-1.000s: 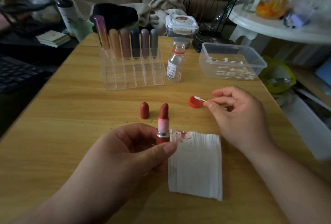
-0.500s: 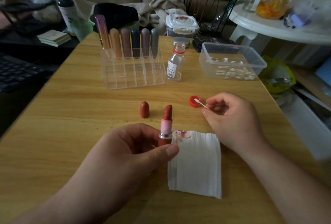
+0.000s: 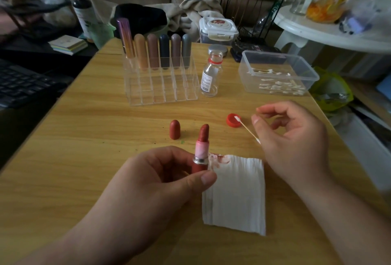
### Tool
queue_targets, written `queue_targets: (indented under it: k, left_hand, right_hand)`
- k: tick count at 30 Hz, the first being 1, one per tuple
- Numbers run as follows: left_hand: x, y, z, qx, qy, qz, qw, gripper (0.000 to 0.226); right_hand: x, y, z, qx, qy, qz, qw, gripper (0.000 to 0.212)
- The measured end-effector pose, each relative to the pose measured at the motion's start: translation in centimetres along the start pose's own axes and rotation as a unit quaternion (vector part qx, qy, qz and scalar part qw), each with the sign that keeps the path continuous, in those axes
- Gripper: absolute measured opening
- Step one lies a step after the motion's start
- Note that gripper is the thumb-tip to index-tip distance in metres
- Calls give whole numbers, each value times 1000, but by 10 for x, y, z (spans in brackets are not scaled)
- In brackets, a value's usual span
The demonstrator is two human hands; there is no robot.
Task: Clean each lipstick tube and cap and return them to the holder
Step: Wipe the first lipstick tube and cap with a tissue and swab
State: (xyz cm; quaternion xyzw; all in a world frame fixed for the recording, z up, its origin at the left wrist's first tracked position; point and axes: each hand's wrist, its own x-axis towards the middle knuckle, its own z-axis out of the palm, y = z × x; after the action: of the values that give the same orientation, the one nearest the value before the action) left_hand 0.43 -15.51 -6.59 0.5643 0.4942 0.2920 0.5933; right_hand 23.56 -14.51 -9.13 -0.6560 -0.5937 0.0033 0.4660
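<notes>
My left hand (image 3: 160,182) grips an open red lipstick tube (image 3: 201,150) upright, its bullet extended above a pink inner sleeve. The tube's red cap (image 3: 174,129) stands on the wooden table (image 3: 74,148) just behind. My right hand (image 3: 292,139) pinches a cotton swab (image 3: 246,128) whose white tip lies over a small red bottle cap (image 3: 233,120). A white tissue (image 3: 234,195) with red smears at its corner lies between my hands. The clear acrylic holder (image 3: 163,87) at the back has several lipsticks (image 3: 157,53) in its rear row.
An uncapped small glass bottle (image 3: 210,74) stands right of the holder. A clear plastic box of cotton swabs (image 3: 277,74) sits at the far right. A keyboard (image 3: 21,84) lies off the table's left edge. A white side table (image 3: 330,29) with jars stands at the right.
My right hand has slid its grip toward the swab's lower end, so more of the stick shows, with the tip still at the red bottle cap. The lipstick in my left hand has shifted slightly right.
</notes>
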Motion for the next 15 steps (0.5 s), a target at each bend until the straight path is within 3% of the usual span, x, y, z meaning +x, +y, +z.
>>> queue_targets:
  k: [2,4,7,9,13,15]
  left_hand:
    - [0,-1,-1,-7,5,1,1000,48]
    - [1,-1,-3,-8,10,9,1000,50]
    - [0,-1,-6,-12,17,7,1000,42]
    - [0,0,-8,2,13,2,1000,40]
    - [0,-2,-9,27,-12,-14,999,40]
    - [1,-3,-8,33,-37,-13,999,38]
  right_hand:
    - [-2,-13,-7,2,-42,-80,996,9]
    - [-6,-27,-12,-18,-148,-105,983,11]
    - [-16,-43,-16,-122,-308,-35,943,40]
    - [-22,-48,-18,-195,-345,-6,918,53]
    - [-18,-53,-21,-151,-379,125,904,28]
    - [-17,-51,-21,-129,-397,150,896,20]
